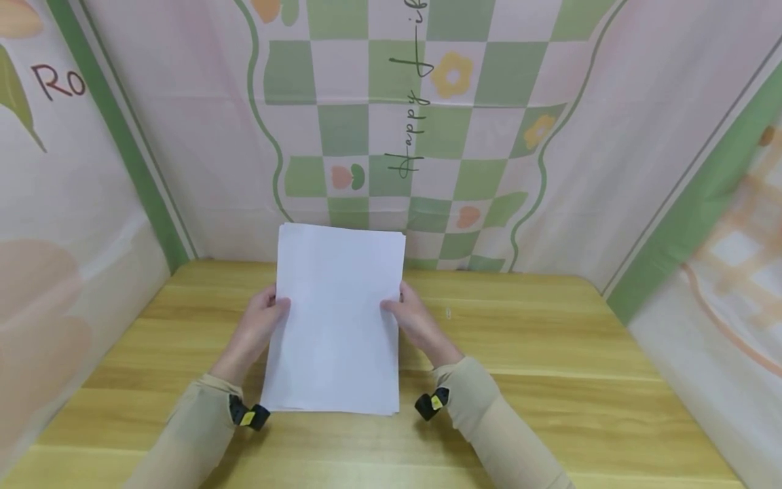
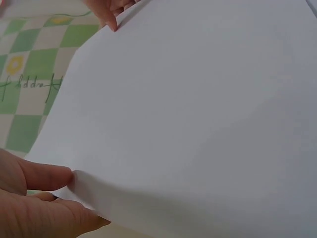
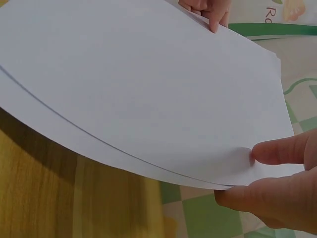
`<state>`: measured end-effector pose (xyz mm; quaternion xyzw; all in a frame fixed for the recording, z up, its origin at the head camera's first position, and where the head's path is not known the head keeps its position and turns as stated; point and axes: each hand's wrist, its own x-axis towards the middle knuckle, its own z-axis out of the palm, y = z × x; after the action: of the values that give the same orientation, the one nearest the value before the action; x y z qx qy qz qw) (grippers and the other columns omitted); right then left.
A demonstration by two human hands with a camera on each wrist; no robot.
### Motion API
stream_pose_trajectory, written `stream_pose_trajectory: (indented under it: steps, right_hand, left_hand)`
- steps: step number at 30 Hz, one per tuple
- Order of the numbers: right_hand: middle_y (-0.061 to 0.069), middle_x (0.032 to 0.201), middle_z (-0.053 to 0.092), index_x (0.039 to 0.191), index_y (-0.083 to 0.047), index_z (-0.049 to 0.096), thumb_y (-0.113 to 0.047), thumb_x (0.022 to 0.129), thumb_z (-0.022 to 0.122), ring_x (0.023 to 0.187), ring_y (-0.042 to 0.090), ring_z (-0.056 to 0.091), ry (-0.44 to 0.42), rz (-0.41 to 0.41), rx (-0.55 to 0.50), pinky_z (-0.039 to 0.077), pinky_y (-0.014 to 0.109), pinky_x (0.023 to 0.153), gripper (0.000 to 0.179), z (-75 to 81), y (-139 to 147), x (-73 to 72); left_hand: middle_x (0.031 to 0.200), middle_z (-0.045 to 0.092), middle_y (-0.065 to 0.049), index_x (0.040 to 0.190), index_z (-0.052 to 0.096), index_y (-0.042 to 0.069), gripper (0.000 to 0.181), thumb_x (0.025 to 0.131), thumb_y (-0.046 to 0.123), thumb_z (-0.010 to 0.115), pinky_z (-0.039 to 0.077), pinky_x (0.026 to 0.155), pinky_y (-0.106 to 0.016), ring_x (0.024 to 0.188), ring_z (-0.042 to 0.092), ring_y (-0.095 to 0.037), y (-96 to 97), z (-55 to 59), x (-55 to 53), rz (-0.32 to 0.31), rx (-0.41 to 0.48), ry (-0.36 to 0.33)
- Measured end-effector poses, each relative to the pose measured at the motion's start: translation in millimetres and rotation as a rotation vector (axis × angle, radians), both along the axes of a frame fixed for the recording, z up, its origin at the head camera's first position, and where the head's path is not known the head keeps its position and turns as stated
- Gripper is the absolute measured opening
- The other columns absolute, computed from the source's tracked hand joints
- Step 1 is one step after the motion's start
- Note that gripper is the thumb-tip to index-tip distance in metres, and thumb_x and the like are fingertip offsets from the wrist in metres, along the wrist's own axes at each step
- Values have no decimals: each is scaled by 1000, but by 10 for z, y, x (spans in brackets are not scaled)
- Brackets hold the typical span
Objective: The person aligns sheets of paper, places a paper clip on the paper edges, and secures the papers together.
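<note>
Several sheets of white paper [image 1: 339, 326] form a thin stack, tilted up off the table with the far edge raised. My left hand [image 1: 256, 324] pinches the left edge, thumb on the top sheet and fingers behind. At the right edge, my right hand [image 1: 418, 320] pinches the stack the same way, at about the same height. In the right wrist view, the edge of an upper sheet [image 3: 138, 94] sits slightly inside the one beneath. A small paper clip [image 1: 449, 313] lies on the table just right of my right hand.
The wooden table [image 1: 537, 339] has rounded far corners. Behind it hangs a checked green and white cloth [image 1: 391, 129] with flowers and lettering. Patterned cloth also lines the left side [image 1: 61, 258] and right side [image 1: 721, 265]. A black band with a small device [image 1: 249, 413] is on my left wrist.
</note>
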<state>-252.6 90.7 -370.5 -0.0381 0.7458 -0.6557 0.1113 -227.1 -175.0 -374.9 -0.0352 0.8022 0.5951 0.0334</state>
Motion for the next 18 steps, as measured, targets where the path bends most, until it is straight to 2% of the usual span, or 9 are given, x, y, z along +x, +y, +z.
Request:
stream_pose_trajectory:
  steps: [7, 18]
  right_hand:
    - [18, 151, 29, 144, -1, 28, 0, 93, 48, 139, 34, 28, 40, -12, 1, 22, 50, 115, 55, 38, -10, 1]
    - [19, 148, 35, 144, -1, 29, 1, 93, 48, 136, 34, 34, 88, -59, 46, 30, 48, 112, 54, 99, -22, 23]
  left_hand:
    - [147, 35, -22, 146, 28, 0, 49, 101, 16, 39, 31, 111, -50, 134, 37, -35, 12, 33, 21, 6, 14, 29]
    - [139, 44, -24, 144, 31, -1, 47, 100, 13, 41, 37, 107, -48, 126, 45, -36, 29, 60, 30, 6, 30, 74]
